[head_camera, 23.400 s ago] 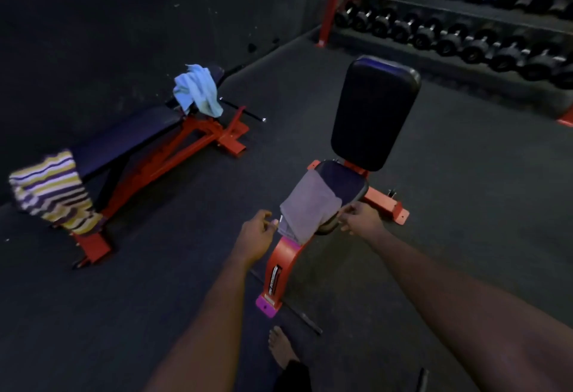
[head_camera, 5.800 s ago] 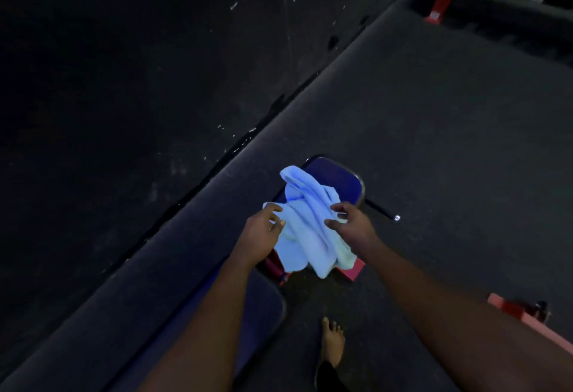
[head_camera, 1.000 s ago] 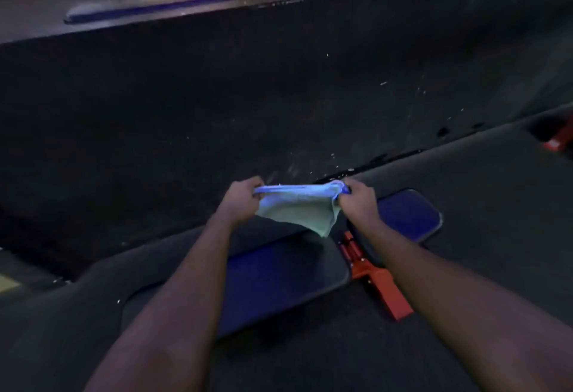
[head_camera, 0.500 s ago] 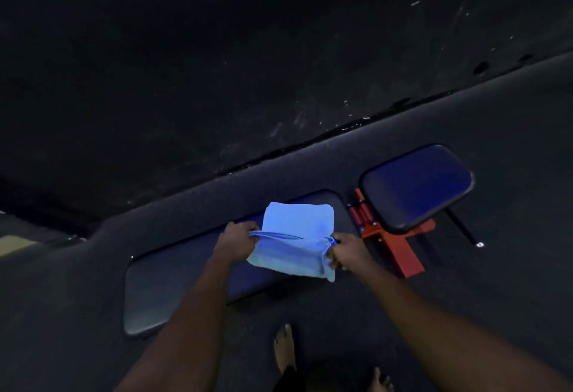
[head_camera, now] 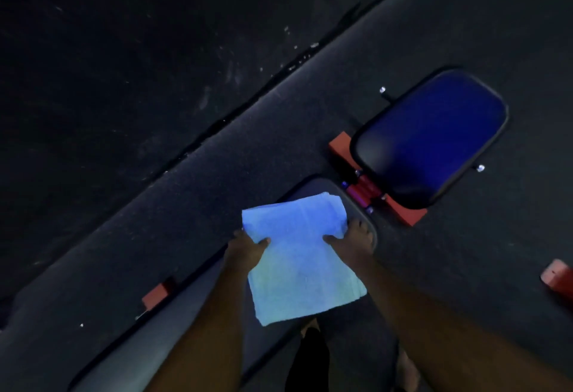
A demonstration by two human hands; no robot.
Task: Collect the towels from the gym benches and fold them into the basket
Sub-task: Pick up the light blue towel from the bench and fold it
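Head view: a pale blue towel (head_camera: 299,259) is held flat over the long bench pad (head_camera: 173,323), one hand on each side edge.
Towel position: spread between the two hands, its far end over the rounded end of the bench pad, its near end hanging free toward the person's body.
Long axis: runs away from the person — from the near loose edge up toward the far edge by the red frame (head_camera: 376,196).
Left hand (head_camera: 245,252): closed on the towel's left edge near the far corner, thumb on top, other fingers hidden under the cloth.
Right hand (head_camera: 353,241): closed on the right edge near the far corner, thumb on top, fingers curled over the side.
Nearer hand: neither — both sit about level, each touching its own edge.
Likely next move: bringing the far edge back toward the near one, a fold across the long axis.
Seat pad (head_camera: 431,137): apart, to the right.
Basket: not in sight.
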